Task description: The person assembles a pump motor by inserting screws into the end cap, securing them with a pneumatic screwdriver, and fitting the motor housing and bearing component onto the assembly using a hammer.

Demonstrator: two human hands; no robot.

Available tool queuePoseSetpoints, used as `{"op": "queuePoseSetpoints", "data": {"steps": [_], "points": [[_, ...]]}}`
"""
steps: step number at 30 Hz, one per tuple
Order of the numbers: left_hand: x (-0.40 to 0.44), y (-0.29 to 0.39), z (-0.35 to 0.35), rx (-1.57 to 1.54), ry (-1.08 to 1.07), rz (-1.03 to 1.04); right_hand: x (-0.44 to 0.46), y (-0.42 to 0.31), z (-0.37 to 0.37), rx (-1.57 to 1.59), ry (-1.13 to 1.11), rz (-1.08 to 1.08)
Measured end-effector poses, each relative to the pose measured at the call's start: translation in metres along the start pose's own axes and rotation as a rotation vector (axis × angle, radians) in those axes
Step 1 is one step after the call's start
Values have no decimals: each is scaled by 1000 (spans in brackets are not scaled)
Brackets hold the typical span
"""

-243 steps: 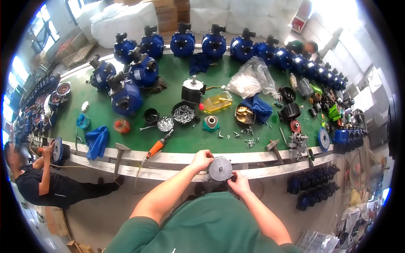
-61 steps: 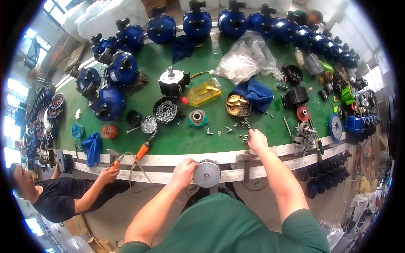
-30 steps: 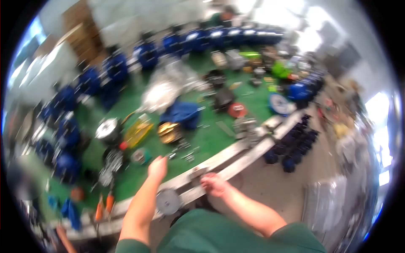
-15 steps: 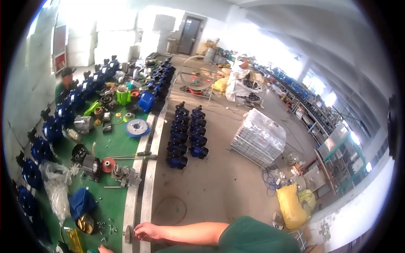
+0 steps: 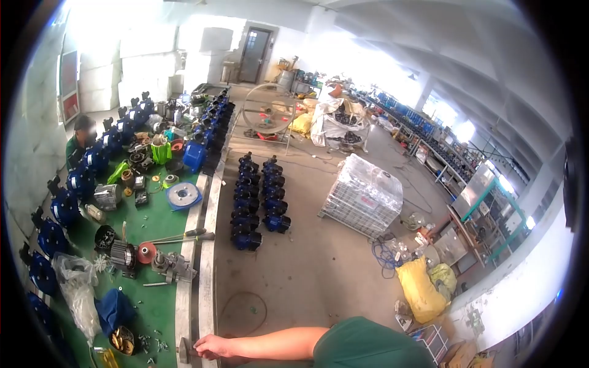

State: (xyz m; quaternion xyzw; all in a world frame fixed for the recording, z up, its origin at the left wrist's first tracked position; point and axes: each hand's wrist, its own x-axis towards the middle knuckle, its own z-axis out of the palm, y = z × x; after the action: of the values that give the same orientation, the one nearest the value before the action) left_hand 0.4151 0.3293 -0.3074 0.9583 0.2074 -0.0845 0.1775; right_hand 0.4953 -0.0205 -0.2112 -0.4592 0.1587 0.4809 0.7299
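Note:
My right hand (image 5: 213, 346) reaches in from the lower right, at the pale front edge of the bench. Its fingers are curled and pressed together around the short visible end of a hammer (image 5: 183, 350), whose dark metal head lies on the edge rail just left of my fingertips. Most of the handle is hidden by the hand. My left hand is out of the picture. On the green bench top (image 5: 150, 230) nearby sit a bowl of brass-coloured parts (image 5: 122, 341), a blue cloth (image 5: 115, 310), loose screws (image 5: 146, 343) and a metal gear unit (image 5: 173, 265).
Blue motor units (image 5: 247, 238) stand in two rows on the floor beyond the bench. A plastic-wrapped crate (image 5: 363, 196) and a yellow sack (image 5: 421, 288) are farther right. A co-worker (image 5: 81, 136) is behind the bench at far left. Long screwdrivers (image 5: 199, 235) overhang the edge.
The view has shifted slightly, and the scene sits a little more to the left. My right hand's fingers have drawn closer together by the hammer. My left hand's fingertips have left the bottom edge.

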Motion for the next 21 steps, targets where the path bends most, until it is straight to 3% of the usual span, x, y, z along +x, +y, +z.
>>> {"op": "queuePoseSetpoints", "data": {"steps": [3,4,5,7,9,12,16,21], "points": [[-23,60,-50,-334,71,152,15,9,4,18,-114,-56],[-25,55,-31,-416,126,149,7,2,14,-6,-116,-55],[-43,90,-57,-801,5,115,5,0,21,-49,-133,-44],[-82,150,-112,-915,-149,83,10,-1,32,-135,-170,-23],[-94,161,-104,-1100,-165,159,12,0,41,-237,-218,-63],[-105,168,-99,-980,-75,197,4,-9,63,-424,-197,-115],[-112,159,-102,-846,-18,222,-3,-15,70,-438,-156,-110],[-116,146,-97,-922,-57,172,-15,-16,79,-410,-154,-119]]}}
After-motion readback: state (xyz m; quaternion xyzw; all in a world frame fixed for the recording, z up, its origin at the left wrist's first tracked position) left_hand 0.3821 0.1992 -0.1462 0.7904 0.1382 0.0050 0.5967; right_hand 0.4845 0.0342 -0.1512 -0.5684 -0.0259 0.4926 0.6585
